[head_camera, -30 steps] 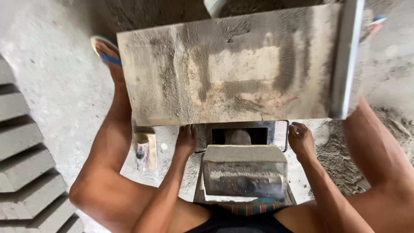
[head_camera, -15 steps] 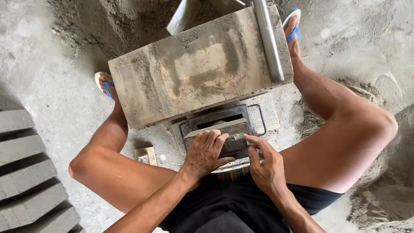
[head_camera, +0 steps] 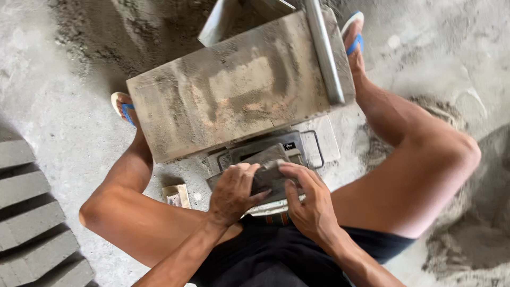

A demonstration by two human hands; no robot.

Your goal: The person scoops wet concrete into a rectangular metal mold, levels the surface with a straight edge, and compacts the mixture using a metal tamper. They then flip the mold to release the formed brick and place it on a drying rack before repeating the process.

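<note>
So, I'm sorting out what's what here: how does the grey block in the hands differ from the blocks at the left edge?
The grey block is a single piece gripped between the left hand and right hand above a metal mould; the blocks at the left lie untouched in a row on the floor. The held one looks darker, the row paler. All look grey and cement-like.

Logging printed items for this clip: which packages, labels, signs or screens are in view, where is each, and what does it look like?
Small label: on the dark metal mould frame just beyond the hands, rectangular, black with pale marks too small to read.
Small box or block: on the concrete floor beside the left knee, squarish, tan rim with a pale, smudged top; whether it is a package cannot be told.
No signs or screens in view.
</note>
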